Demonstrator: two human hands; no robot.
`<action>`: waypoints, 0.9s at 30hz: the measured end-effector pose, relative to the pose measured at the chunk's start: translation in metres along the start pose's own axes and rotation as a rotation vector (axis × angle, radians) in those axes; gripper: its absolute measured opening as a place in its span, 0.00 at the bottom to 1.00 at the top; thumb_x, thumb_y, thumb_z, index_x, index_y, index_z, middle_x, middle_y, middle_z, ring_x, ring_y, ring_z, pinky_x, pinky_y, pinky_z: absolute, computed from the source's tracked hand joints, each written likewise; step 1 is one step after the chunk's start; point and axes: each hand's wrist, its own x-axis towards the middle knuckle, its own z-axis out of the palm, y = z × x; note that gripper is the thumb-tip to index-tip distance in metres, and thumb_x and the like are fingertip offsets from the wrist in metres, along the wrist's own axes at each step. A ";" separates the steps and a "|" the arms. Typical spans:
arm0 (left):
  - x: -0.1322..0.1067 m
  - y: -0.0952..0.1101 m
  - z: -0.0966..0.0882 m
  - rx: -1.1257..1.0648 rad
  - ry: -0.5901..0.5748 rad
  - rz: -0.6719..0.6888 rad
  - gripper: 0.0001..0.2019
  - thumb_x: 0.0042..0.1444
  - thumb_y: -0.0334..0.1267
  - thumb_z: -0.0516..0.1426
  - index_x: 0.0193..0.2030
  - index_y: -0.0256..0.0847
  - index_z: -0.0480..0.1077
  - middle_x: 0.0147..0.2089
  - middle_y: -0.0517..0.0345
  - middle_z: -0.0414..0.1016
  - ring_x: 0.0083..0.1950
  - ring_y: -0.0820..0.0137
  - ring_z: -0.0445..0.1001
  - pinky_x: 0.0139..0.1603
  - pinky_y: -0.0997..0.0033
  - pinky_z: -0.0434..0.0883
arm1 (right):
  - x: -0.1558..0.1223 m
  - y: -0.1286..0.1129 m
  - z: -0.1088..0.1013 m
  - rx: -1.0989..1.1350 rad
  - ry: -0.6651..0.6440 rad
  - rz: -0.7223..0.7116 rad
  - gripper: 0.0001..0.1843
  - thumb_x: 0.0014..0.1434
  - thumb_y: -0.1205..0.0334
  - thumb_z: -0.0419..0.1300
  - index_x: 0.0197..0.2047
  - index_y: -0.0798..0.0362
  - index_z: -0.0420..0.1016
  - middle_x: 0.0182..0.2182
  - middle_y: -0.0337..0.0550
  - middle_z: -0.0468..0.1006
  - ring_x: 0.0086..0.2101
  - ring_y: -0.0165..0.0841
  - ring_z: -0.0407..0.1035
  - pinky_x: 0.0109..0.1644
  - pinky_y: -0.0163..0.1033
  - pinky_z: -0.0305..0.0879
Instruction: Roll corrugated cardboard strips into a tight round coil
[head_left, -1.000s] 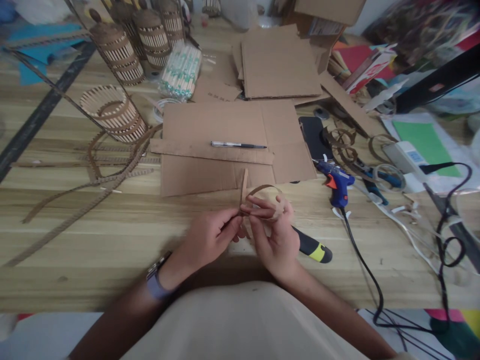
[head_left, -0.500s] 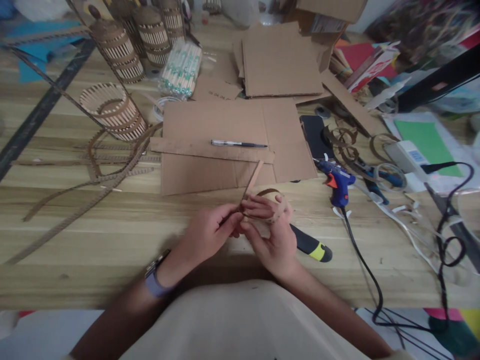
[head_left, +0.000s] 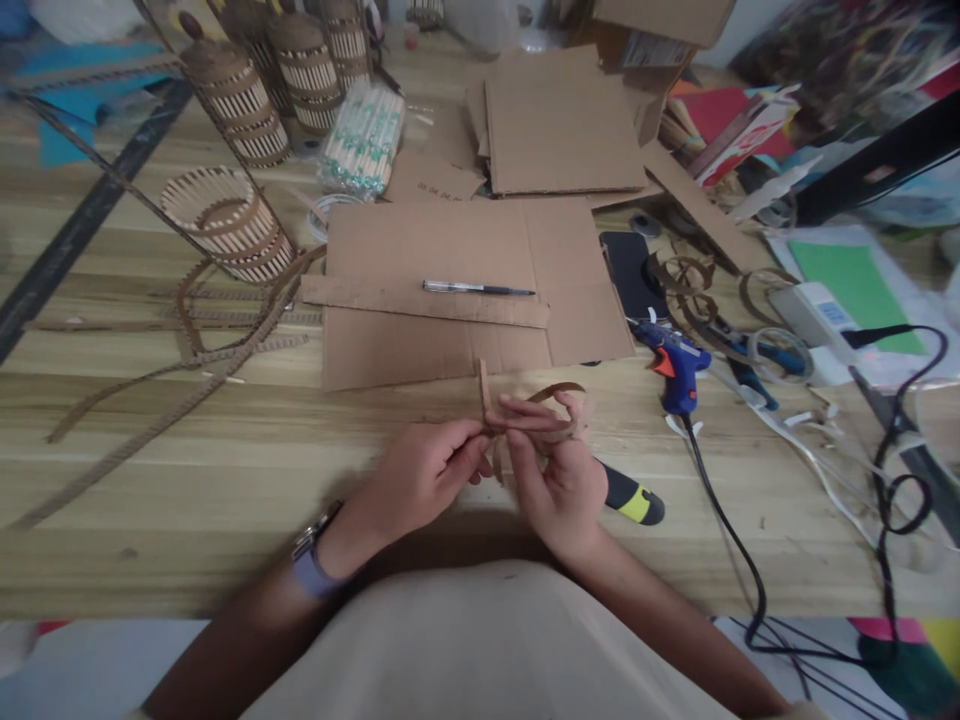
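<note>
Close in front of my body, both hands meet on a thin brown cardboard strip [head_left: 556, 389]. My left hand [head_left: 429, 468], with a watch on its wrist, pinches the strip between thumb and fingers. Fingers of my right hand [head_left: 556, 470] are closed on the same strip, and part of it curls above them. One end stands up from between the hands toward the large cardboard sheet [head_left: 427, 350]. Beside my right hand lies a black and yellow handle [head_left: 634, 496], its other end hidden behind that hand.
A pen [head_left: 477, 288] rests on the sheet across a flat cardboard strip [head_left: 360, 296]. To the right lie a blue glue gun [head_left: 679, 368] with its black cord and a phone [head_left: 634, 272]. A slatted basket [head_left: 232, 230] and long corrugated strips [head_left: 202, 385] are at left.
The strip's raised end has swung left and lower, now nearly upright. My right hand has shifted slightly right, and a strip end now hangs below the fingers.
</note>
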 end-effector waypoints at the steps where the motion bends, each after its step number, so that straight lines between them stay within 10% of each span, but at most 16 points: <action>1: 0.000 0.000 -0.001 0.000 -0.017 0.006 0.14 0.71 0.40 0.50 0.36 0.41 0.72 0.31 0.60 0.82 0.32 0.71 0.81 0.34 0.74 0.73 | 0.001 0.000 0.000 0.022 0.007 0.034 0.08 0.68 0.68 0.56 0.42 0.46 0.74 0.36 0.39 0.87 0.44 0.39 0.82 0.65 0.56 0.60; 19: 0.003 0.000 0.000 -0.065 0.039 -0.111 0.14 0.70 0.42 0.50 0.39 0.40 0.74 0.31 0.59 0.82 0.32 0.70 0.81 0.34 0.74 0.74 | 0.000 0.004 0.000 -0.127 -0.064 -0.101 0.08 0.65 0.69 0.61 0.44 0.45 0.72 0.42 0.37 0.87 0.46 0.39 0.81 0.66 0.53 0.56; 27: 0.000 0.004 -0.002 -0.033 -0.052 -0.006 0.14 0.69 0.37 0.50 0.32 0.41 0.70 0.29 0.60 0.82 0.30 0.73 0.79 0.33 0.75 0.71 | -0.002 0.004 0.001 0.135 0.059 0.141 0.06 0.70 0.65 0.55 0.41 0.45 0.71 0.34 0.36 0.86 0.40 0.37 0.82 0.58 0.51 0.65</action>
